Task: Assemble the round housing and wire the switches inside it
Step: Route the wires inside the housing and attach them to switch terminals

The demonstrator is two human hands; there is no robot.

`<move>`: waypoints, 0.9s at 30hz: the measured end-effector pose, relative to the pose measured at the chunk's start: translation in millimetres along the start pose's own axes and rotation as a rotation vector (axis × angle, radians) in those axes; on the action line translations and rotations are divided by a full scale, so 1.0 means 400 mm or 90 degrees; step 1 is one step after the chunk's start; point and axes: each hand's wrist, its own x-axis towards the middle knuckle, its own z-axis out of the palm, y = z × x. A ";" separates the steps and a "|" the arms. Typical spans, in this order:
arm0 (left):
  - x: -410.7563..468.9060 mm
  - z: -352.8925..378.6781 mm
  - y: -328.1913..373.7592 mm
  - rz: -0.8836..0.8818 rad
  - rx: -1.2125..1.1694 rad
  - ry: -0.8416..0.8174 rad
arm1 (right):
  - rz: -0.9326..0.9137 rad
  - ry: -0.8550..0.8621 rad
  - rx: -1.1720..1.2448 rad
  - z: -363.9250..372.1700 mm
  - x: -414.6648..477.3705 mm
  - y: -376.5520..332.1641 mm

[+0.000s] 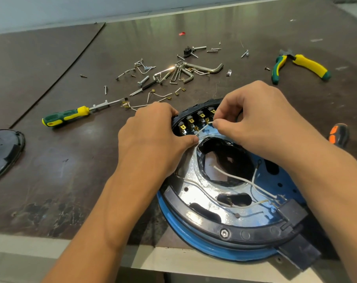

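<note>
The round blue housing (196,240) with its black rim lies at the table's front edge, overhanging it a little. A row of switches (191,122) with brass terminals sits along its far rim. My left hand (153,137) grips that far rim, and its thumb presses a short white wire (202,129) by the switches. My right hand (253,121) pinches the other end of this wire, close to a brass terminal. More white wires (241,179) run loose across the shiny inside of the housing.
A green-yellow screwdriver (66,116) lies to the left, with pliers (300,65) at the far right. Screws, hex keys and spare wires (173,73) are scattered behind the housing. A black cover (3,152) rests at the left edge, an orange-black handle (339,134) at the right.
</note>
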 end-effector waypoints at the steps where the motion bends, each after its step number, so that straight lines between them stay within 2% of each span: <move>1: 0.000 0.000 0.001 0.001 0.000 0.002 | -0.002 0.001 0.008 0.000 0.001 0.000; 8: -0.005 -0.003 0.004 0.017 0.012 0.003 | -0.006 -0.020 0.014 0.003 0.002 0.004; 15: 0.002 -0.017 0.000 0.025 0.001 -0.051 | 0.018 -0.029 0.003 0.007 -0.001 0.005; 27: 0.004 -0.009 -0.001 0.038 0.011 -0.021 | 0.018 -0.043 0.016 0.005 -0.004 0.002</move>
